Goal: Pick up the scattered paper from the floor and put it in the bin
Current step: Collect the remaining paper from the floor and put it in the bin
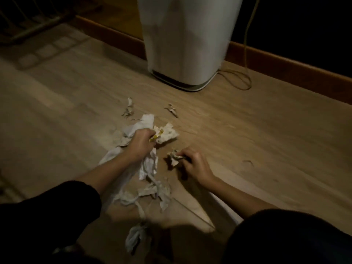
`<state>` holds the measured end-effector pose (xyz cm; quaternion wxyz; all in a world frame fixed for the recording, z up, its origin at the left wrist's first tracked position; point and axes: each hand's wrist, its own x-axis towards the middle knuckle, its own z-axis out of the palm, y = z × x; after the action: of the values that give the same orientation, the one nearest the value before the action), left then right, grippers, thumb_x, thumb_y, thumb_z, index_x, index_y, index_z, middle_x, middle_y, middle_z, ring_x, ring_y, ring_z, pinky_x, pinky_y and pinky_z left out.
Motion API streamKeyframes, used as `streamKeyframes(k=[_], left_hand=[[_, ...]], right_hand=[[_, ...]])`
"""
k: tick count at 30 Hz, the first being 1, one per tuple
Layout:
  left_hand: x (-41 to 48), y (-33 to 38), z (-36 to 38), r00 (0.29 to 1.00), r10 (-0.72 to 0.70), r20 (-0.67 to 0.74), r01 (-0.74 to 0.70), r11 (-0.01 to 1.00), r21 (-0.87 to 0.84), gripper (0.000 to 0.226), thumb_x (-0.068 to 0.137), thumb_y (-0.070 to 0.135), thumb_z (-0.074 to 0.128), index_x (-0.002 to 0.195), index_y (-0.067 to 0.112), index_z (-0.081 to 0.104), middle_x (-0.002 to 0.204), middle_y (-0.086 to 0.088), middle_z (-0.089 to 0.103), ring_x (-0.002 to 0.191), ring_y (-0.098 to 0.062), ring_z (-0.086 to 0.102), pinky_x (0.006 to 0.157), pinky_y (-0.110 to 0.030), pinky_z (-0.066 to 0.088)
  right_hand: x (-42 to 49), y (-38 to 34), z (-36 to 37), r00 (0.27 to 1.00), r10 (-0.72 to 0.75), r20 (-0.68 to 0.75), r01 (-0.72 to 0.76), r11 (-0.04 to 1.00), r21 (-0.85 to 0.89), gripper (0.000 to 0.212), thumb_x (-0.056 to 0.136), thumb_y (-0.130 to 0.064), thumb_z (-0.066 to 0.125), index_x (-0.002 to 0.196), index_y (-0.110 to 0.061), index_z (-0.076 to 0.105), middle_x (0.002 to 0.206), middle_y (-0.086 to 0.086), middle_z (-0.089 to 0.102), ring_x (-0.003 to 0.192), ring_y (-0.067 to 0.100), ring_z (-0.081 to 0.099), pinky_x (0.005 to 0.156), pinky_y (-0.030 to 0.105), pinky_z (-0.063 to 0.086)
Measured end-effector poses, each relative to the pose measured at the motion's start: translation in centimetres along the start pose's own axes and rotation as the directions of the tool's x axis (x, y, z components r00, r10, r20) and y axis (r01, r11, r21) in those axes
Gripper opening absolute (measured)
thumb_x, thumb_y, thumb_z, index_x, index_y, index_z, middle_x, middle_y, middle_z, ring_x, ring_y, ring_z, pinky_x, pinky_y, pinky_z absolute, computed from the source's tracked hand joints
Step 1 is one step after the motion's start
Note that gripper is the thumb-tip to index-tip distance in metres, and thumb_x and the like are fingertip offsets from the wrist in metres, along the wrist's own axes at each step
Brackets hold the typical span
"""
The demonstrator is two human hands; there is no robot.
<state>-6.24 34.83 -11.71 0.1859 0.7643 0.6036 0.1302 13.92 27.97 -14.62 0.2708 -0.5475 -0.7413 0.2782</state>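
My left hand (pixel 142 142) is closed around a bunch of crumpled white paper (pixel 146 123) with a yellow scrap in it, low over the wooden floor. My right hand (pixel 192 164) pinches a small crumpled paper ball (pixel 173 158) on the floor. More torn white paper strips (pixel 150 193) lie below my hands, and one twisted piece (pixel 134 238) sits near my knees. Two small scraps, a left scrap (pixel 128 109) and a right scrap (pixel 172 110), rest farther out. A tall white bin (pixel 187 40) stands against the wall beyond them.
A yellow-green cable (pixel 245 54) hangs down the dark wall and loops on the floor right of the bin. A wooden skirting board (pixel 285 63) runs along the wall. A dark metal rack (pixel 28 25) sits at the far left. A white curved edge (pixel 226 206) shows under my right forearm.
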Motion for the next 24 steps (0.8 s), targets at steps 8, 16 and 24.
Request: streamKeyframes(k=[8,16,24], left_hand=[[-4.8,-5.8,-3.0,1.0,-0.029,0.006,0.028,0.986,0.167,0.008,0.073,-0.002,0.06,0.08,-0.003,0.063,0.087,-0.027,0.065,0.084,-0.039,0.061,0.07,-0.037,0.045],[-8.2,-8.5,-3.1,0.987,-0.08,0.138,0.036,0.955,0.296,0.014,0.069,-0.008,0.057,0.083,-0.008,0.058,0.095,-0.029,0.059,0.09,-0.04,0.056,0.07,-0.039,0.042],[-8.1,-8.6,-4.0,0.992,-0.116,0.056,0.093,0.942,0.322,0.021,0.07,-0.006,0.056,0.092,-0.005,0.058,0.101,-0.028,0.058,0.095,-0.04,0.055,0.074,-0.039,0.042]], right_hand=[[-3.2,-4.9,7.6,0.852,-0.346,0.393,0.409,0.908,-0.088,0.026,0.091,-0.025,0.051,0.114,-0.014,0.055,0.113,0.012,0.056,0.103,0.031,0.047,0.084,0.046,0.045],[-5.6,-1.4,7.0,0.849,-0.342,0.403,0.435,0.885,-0.166,0.022,0.097,-0.029,0.04,0.114,-0.027,0.054,0.118,0.002,0.055,0.095,0.02,0.045,0.074,0.033,0.043],[-5.8,-6.2,8.1,0.858,-0.39,0.335,0.417,0.909,-0.01,0.029,0.091,-0.023,0.047,0.119,-0.02,0.054,0.119,0.008,0.053,0.103,0.023,0.044,0.082,0.035,0.043]])
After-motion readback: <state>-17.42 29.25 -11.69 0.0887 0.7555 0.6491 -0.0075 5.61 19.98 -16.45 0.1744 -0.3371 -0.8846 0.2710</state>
